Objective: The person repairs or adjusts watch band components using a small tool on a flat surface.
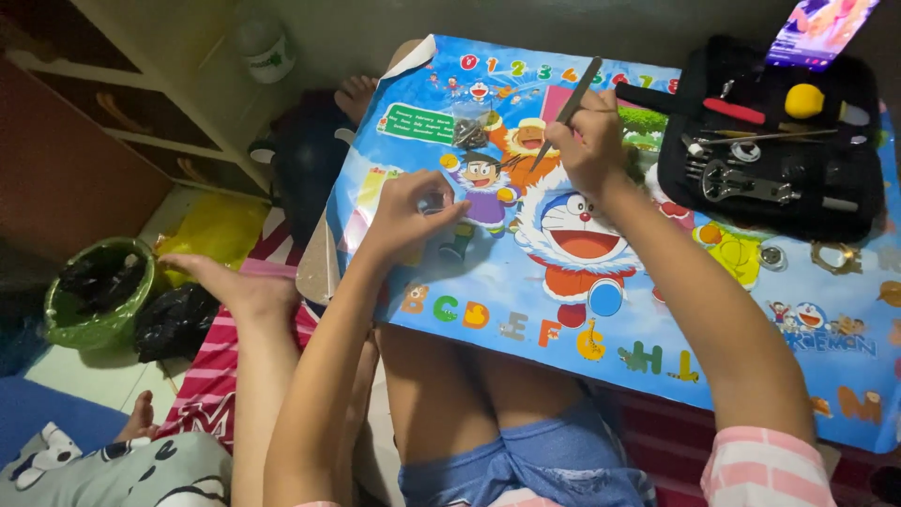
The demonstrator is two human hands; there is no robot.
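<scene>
Small round metal part: pinched in the left hand over the cartoon-printed table. Tweezers: gripped by the right hand. Small clear bag lies between the hands; black tool case is laid open beyond the right hand.

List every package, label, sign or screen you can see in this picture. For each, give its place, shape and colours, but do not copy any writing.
Phone screen: top right corner, propped behind the black tool case; bright rectangle, pink and purple.
Green label panel: printed on the cartoon table top, upper left; rounded rectangle, white lettering.
Small clear bag: beside that panel; holds dark metal parts.
Plastic bottle: on the floor, top left; white label, green print.
</scene>
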